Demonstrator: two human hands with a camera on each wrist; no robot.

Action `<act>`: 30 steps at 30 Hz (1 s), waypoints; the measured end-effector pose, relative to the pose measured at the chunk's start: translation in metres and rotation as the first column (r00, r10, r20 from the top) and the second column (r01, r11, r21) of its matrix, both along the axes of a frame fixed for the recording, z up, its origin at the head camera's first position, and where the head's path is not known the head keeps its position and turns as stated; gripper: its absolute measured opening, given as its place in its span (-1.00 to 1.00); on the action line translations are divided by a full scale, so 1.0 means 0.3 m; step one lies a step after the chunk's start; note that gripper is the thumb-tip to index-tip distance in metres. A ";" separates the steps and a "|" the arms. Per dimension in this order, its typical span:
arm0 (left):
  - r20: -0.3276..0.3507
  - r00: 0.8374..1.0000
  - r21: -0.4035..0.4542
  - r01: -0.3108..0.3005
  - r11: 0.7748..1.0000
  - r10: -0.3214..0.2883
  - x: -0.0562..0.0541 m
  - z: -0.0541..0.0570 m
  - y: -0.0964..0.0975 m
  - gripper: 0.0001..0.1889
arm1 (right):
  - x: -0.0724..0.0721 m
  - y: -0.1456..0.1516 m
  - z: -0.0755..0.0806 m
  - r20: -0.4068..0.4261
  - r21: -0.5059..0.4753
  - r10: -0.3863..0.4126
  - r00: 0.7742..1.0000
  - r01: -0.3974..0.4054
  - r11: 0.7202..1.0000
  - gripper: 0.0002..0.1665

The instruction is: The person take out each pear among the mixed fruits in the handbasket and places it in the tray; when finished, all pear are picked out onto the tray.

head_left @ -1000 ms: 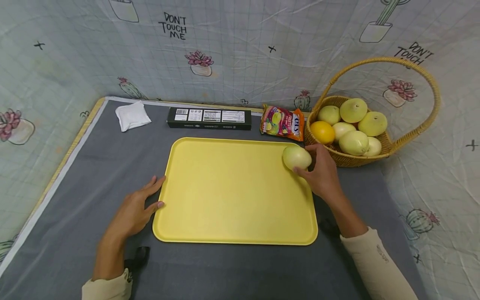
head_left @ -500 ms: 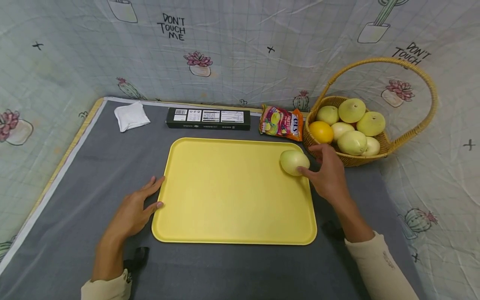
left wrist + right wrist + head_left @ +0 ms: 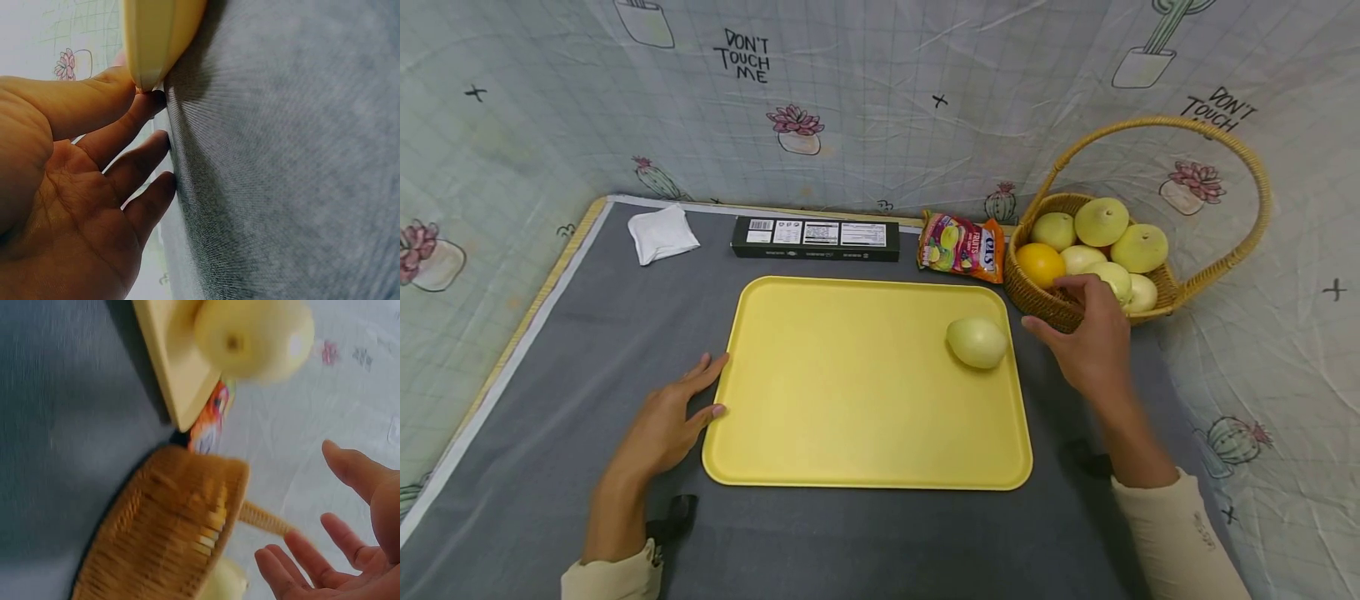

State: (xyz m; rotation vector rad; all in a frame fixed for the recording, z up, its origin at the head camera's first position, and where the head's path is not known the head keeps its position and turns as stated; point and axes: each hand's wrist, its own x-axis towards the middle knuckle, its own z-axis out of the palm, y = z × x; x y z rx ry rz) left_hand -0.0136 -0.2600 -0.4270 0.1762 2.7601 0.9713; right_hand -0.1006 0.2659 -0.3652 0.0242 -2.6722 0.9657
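A pale green, roundish fruit [image 3: 977,342] with a small brown dimple in the right wrist view lies on the upper right of the yellow tray [image 3: 850,392]. My left hand [image 3: 662,429] rests at the tray's left edge, thumb and fingers spread and touching the rim; the left wrist view has the thumb against the tray's side. Between the tray and the wicker basket [image 3: 1048,308] hovers my right hand [image 3: 1093,346], holding nothing, its fingers extended over the basket's near rim. Inside the basket sit several pale green fruits [image 3: 1101,222] and an orange fruit [image 3: 1041,265].
Behind the tray lie a dark long box [image 3: 816,238], a colourful snack packet [image 3: 961,247] and a white packet [image 3: 662,233]. The basket's tall handle [image 3: 1255,179] arches at the right. Grey cloth [image 3: 850,542] covers the table; a printed curtain [image 3: 880,92] hangs behind.
My right hand has let go of the pale green fruit and moved right to the basket. The fruit has shifted slightly left and toward me on the tray. My left hand stays put.
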 end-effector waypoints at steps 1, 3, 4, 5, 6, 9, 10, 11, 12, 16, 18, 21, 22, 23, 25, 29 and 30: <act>0.000 1.000 -0.001 -0.001 1.000 0.001 0.000 0.000 -0.001 -0.11 | -0.005 0.011 0.004 -0.011 0.003 -0.016 1.000 0.016 1.000 -0.22; -0.001 1.000 -0.002 -0.002 1.000 0.002 0.001 -0.001 -0.001 -0.11 | -0.014 0.034 0.011 -0.040 0.008 -0.046 0.998 0.047 0.999 -0.19; -0.002 1.000 -0.002 -0.003 1.000 0.003 0.001 -0.001 -0.002 -0.11 | -0.019 0.047 0.014 -0.058 0.012 -0.063 0.996 0.064 0.998 -0.18; -0.003 1.000 -0.002 -0.004 1.000 0.004 0.001 -0.001 -0.002 -0.11 | -0.025 0.060 0.016 -0.073 0.013 -0.080 0.994 0.081 0.997 -0.17; -0.004 1.000 -0.001 -0.004 1.000 0.004 0.001 -0.002 -0.002 -0.11 | -0.030 0.072 0.019 -0.091 0.013 -0.093 0.992 0.095 0.995 -0.17; -0.007 1.000 0.001 -0.005 1.000 0.005 0.002 -0.003 -0.003 -0.11 | -0.047 0.111 0.026 -0.129 0.003 -0.123 0.984 0.124 0.992 -0.18; -0.007 1.000 0.002 -0.006 1.000 0.006 0.003 -0.003 -0.003 -0.11 | -0.054 0.125 0.027 -0.133 0.002 -0.130 0.983 0.132 0.991 -0.17; -0.007 1.000 0.002 -0.007 1.000 0.007 0.003 -0.003 -0.003 -0.11 | -0.060 0.138 0.028 -0.129 0.001 -0.137 0.982 0.138 0.990 -0.17; -0.007 1.000 0.002 -0.007 1.000 0.007 0.003 -0.003 -0.003 -0.11 | -0.066 0.150 0.028 -0.121 0.003 -0.144 0.982 0.146 0.989 -0.17; -0.005 1.000 -0.002 -0.012 1.000 0.012 0.004 -0.003 -0.004 -0.11 | -0.088 0.194 0.026 -0.065 0.035 -0.165 0.984 0.167 0.985 -0.15; -0.007 1.000 -0.006 -0.011 1.000 0.011 0.004 -0.003 -0.004 -0.11 | -0.098 0.209 0.023 -0.038 0.058 -0.166 0.985 0.168 0.984 -0.13; -0.012 1.000 -0.004 -0.009 1.000 0.009 0.004 -0.002 -0.004 -0.11 | -0.116 0.226 0.015 0.002 0.099 -0.163 0.987 0.162 0.982 -0.12; -0.013 1.000 -0.003 -0.008 1.000 0.008 0.004 -0.001 -0.003 -0.12 | -0.122 0.231 0.013 0.016 0.111 -0.164 0.986 0.161 0.981 -0.11; -0.013 1.000 -0.004 -0.008 1.000 0.008 0.004 -0.001 -0.003 -0.12 | -0.128 0.235 0.010 0.028 0.123 -0.165 0.986 0.160 0.979 -0.11; -0.013 1.000 -0.004 -0.008 1.000 0.008 0.004 0.001 -0.001 -0.12 | -0.140 0.242 0.004 0.058 0.144 -0.170 0.984 0.160 0.977 -0.09; -0.011 1.000 -0.006 -0.007 1.000 0.007 0.003 0.005 0.003 -0.12 | -0.156 0.252 -0.008 0.086 0.161 -0.172 0.981 0.157 0.974 -0.09; -0.011 1.000 -0.005 -0.007 1.000 0.007 0.003 0.006 0.003 -0.12 | -0.159 0.255 -0.011 0.089 0.161 -0.171 0.981 0.155 0.975 -0.10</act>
